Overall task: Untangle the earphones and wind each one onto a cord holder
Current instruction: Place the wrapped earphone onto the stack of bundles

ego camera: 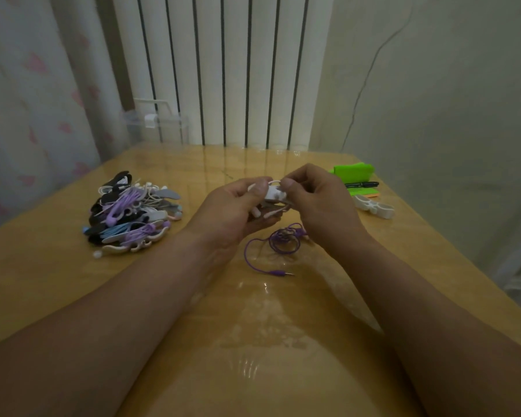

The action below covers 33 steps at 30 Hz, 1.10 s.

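Observation:
Above the middle of the wooden table point(73, 296), my left hand point(238, 206) grips a white cord holder point(273, 194) wound with white earphone cord. My right hand point(313, 197) pinches the white cord at the holder's top edge. Just below my hands a loose purple earphone point(283, 239) lies coiled on the table, its plug end trailing toward me. A pile of wound earphones on holders point(133, 212), purple, blue, black and white, lies at the left. An empty white cord holder point(373, 206) rests at the right.
A green object point(354, 173), a black pen point(361, 184) and an orange note pad point(367, 194) sit at the table's far right. A clear plastic box point(157, 121) stands behind the table by the white radiator point(223, 70). A curtain hangs at the left.

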Motion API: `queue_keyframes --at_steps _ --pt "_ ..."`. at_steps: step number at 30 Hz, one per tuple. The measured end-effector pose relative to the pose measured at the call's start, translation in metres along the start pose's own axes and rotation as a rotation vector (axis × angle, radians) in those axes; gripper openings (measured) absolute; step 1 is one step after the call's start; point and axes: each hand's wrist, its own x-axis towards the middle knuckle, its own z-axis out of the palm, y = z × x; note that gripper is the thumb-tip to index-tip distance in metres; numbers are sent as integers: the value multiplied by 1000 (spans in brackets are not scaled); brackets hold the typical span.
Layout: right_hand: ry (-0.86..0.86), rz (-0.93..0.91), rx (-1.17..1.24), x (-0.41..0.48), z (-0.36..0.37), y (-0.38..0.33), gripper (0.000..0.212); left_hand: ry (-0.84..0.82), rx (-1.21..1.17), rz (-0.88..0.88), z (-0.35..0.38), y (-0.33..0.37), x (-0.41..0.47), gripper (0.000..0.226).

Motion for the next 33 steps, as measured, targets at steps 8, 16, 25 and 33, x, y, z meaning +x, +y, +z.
queue_keyframes --at_steps 8,16,25,33 --pt "-80 -430 -383 -13 -12 -4 36 112 -277 -104 -8 5 6 23" --pt "21 62 19 -11 -1 -1 36 120 -342 -57 -15 9 10 22" --pt "-150 307 334 -14 14 2 16 121 -281 -17 -12 4 10 25" --pt "-102 69 -220 -20 27 -8 12 261 -29 139 -2 -10 13 21"
